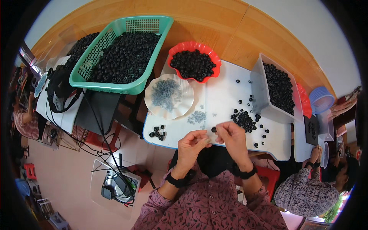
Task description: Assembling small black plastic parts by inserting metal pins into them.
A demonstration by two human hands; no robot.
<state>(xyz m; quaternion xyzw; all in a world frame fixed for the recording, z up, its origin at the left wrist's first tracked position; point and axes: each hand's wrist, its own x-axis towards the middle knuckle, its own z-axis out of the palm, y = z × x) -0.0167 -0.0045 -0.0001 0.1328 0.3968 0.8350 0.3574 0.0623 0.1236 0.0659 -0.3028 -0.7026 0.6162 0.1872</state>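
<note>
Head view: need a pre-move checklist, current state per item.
1. Right grip has a black part at its fingertips: ok.
2. Left grip has a piece secured: cannot tell, too small to make out.
3. Small clear pieces lie on the white table ahead of the hands: ok.
4. Loose black parts contained: not ok, scattered beside the translucent bin.
5. Left-hand cluster separate from that scatter: ok.

Hands point(234, 142) near each other, small black part point(214, 130) at right fingertips point(219, 128).
</note>
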